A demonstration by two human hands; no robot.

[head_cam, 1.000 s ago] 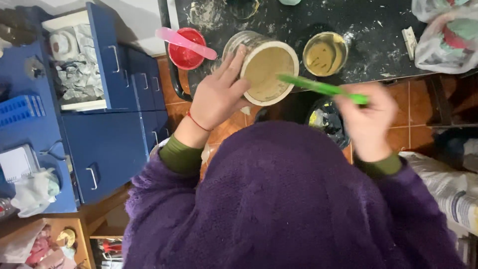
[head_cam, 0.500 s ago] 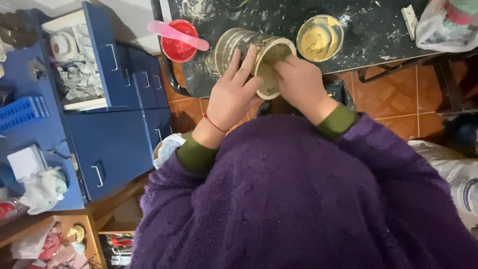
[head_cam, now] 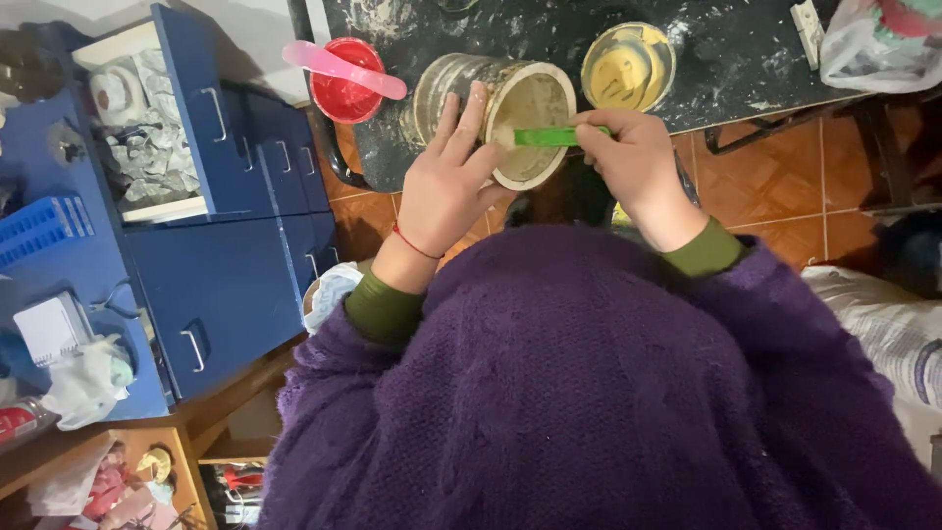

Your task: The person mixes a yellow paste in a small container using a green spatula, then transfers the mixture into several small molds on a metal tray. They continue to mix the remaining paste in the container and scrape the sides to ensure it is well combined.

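The dark table (head_cam: 746, 69) was dusted with powder, the blue drawers (head_cam: 226, 226) stood beside it; the tin (head_cam: 496, 113) lay tipped at the table's near edge, the left hand (head_cam: 446, 191) wrapped round its side, fingers closed on it; the right hand (head_cam: 638, 162) pinched a green stick (head_cam: 549, 136) at the tin's mouth, scraping by the look of it; a steady tilt seemed called for next; the yellow lid (head_cam: 628, 67) and red cup (head_cam: 345, 93) with pink spoon (head_cam: 339, 69) sat close, crowding the elbows.

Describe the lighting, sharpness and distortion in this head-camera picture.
Head view: even indoor light, no harsh glare; the tin and green stick are sharp; the left hand and right hand show little blur; the blue drawers lean from wide-angle distortion; the right edge falls dark.
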